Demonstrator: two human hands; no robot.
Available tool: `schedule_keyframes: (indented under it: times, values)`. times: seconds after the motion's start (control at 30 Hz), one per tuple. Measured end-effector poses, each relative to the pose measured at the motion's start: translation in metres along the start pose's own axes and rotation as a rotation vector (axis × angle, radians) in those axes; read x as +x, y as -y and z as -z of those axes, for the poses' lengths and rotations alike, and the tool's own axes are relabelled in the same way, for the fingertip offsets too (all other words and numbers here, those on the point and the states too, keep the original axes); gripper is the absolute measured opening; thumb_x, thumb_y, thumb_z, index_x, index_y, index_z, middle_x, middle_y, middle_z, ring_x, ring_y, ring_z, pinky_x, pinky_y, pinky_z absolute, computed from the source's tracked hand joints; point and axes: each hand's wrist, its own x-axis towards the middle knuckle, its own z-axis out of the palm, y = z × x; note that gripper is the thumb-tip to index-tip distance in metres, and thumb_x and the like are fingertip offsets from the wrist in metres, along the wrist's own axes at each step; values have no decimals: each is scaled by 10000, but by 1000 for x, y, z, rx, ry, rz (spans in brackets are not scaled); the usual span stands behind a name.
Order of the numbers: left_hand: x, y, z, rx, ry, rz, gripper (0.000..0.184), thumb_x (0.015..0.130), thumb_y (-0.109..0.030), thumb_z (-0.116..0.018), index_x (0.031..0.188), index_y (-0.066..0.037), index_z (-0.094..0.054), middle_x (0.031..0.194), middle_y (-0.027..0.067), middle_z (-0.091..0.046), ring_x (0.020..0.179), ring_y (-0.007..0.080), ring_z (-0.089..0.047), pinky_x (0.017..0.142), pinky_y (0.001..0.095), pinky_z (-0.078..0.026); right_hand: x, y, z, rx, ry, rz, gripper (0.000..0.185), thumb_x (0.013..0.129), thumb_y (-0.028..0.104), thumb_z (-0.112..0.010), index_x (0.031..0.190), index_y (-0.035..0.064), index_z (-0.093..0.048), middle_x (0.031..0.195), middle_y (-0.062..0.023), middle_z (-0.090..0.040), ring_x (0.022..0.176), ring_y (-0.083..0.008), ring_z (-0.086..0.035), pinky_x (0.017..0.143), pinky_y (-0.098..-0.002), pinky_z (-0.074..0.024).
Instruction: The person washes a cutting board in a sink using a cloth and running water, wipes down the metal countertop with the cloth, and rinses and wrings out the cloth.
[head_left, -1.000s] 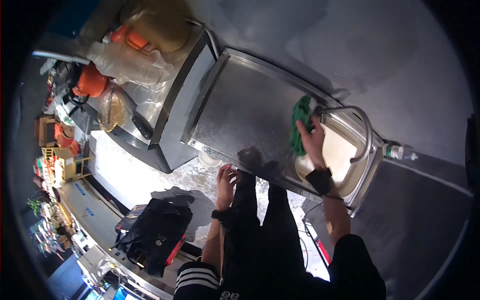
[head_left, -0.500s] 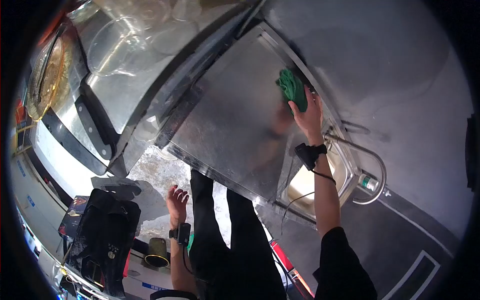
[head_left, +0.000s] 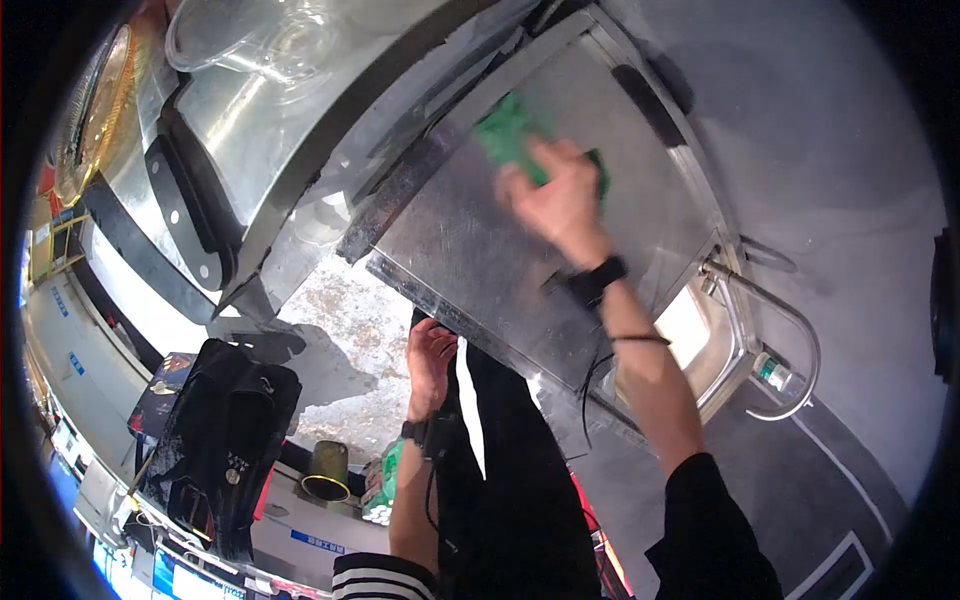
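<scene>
My right hand (head_left: 565, 200) is pressed on a green cloth (head_left: 515, 132) that lies on a stainless steel counter (head_left: 455, 215). The cloth spreads out past my fingertips and is blurred by motion. A black band with a small device is strapped round my right wrist. Low beside my dark trousers, just off the counter's front edge, hangs my left hand (head_left: 430, 355). Its fingers are loosely bent and I see nothing in them.
A sink (head_left: 690, 335) with a curved metal tap (head_left: 790, 305) is set into the counter's right end, near a small bottle (head_left: 777, 374). At left are a black-handled knife (head_left: 190, 215), clear plastic containers (head_left: 265, 55) and a black bag (head_left: 225, 440).
My right hand has swept the green cloth leftward across the counter, away from the back rim. My left hand has shifted right, closer to my legs and the counter edge.
</scene>
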Motion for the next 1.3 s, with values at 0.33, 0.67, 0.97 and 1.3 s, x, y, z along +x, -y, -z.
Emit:
schedule_keyframes:
  times: [0.33,0.67,0.97,1.3]
  values:
    - [3,34,3,-314,74,53,244,946,-307,-402,994,-125,-558,985,31,-602,904,208,-552,786,384,-441,-92,51,-22,211,299,562,476,728,153,-665,1196,176,-584,873,-53,-516,790,-227,-611,637,-356,-543]
    - [-3,24,-35,-143,-144,-77,306,949,-380,-380,1103,-154,-517,1127,52,-561,1098,216,-496,924,413,-391,-63,-168,92,-245,-233,-202,506,777,229,-651,1270,175,-553,978,-159,-572,847,-357,-603,721,-437,-514]
    - [18,8,-74,159,-188,-451,362,940,-441,-371,836,-110,-475,687,29,-541,627,184,-550,634,310,-460,-217,-122,96,-127,-539,-904,495,780,215,-661,1243,63,-571,903,-196,-589,838,-353,-590,728,-415,-484]
    - [78,41,-19,1937,-1057,-738,271,930,-256,-474,1060,-20,-447,842,74,-604,710,199,-636,615,306,-531,-112,-182,111,-231,-603,-1067,378,737,227,-676,1033,-6,-644,835,-226,-664,816,-408,-649,743,-461,-511]
